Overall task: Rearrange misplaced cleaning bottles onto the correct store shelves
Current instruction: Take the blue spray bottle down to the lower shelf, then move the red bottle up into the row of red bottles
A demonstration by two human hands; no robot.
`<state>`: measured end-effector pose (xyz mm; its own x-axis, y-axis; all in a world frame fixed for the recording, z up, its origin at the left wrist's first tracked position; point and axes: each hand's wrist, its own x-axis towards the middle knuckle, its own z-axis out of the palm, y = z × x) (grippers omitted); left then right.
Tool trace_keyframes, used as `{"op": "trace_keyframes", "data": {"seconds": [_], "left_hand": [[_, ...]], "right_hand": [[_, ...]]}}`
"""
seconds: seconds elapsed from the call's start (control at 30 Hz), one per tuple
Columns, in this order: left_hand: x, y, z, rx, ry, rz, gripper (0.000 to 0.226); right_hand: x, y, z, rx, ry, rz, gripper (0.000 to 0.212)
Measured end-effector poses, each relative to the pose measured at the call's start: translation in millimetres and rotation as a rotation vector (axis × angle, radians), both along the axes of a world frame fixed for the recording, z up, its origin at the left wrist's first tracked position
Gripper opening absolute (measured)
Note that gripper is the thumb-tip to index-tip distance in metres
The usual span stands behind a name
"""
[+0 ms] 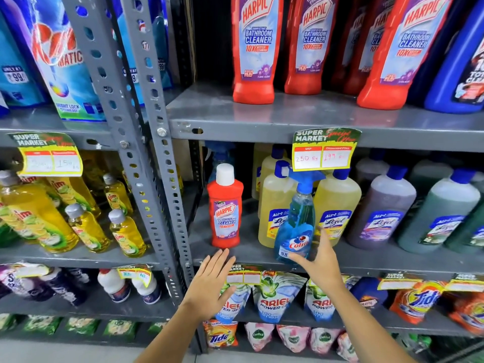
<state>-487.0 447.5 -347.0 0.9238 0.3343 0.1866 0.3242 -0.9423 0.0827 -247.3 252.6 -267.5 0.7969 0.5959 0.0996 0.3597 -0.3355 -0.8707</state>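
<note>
- left hand nearest, fingers spread flat, holding nothing; right hand likewise open and empty.
- small red harpic bottle stands just above the left fingertips; blue colin sprayer touches the right thumb.
- best to grip each body low, lift straight, avoiding the yellow lizol bottles behind.

The small red bottle reads "HARPIC BATHROOM CLEANER 10X", same as the big red bottles above. The blue spray bottle says "Colin". The yellow bottles say "Lizol". The price tag reads "SUPER MARKET", "250 Rs", "199". The lower pouches read "ARIEL POWER".
</note>
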Motion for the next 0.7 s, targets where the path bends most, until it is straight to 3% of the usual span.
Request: {"op": "trace_keyframes", "data": {"seconds": [0.03,0.1,0.17,0.23,0.37,0.57,0.63,0.7], "left_hand": [[0,0,0,0.004,-0.001,0.002,0.069],[0,0,-1,0.016,-0.008,0.004,0.069],[0,0,0,0.016,-0.013,0.006,0.07],[0,0,0,0.011,-0.017,-0.004,0.069],[0,0,1,0.005,-0.003,0.004,0.067],[1,0,-1,0.071,0.062,0.039,0.067],[0,1,-2,0.06,0.06,0.031,0.067],[0,1,-2,0.054,0.07,0.022,0.067]], "right_hand": [[-7,-3,2,0.055,-0.046,-0.071,0.089],[-26,-4,13,0.219,-0.202,-0.213,0.061],[-46,6,32,0.354,-0.347,-0.167,0.03],[-64,27,47,0.347,-0.436,-0.016,0.018],[-83,86,63,0.255,-0.297,0.195,0.035],[-86,139,61,0.084,-0.11,0.159,0.097],[-85,149,57,0.056,0.02,0.22,0.101],[-82,155,51,0.034,0.104,0.266,0.087]]}}
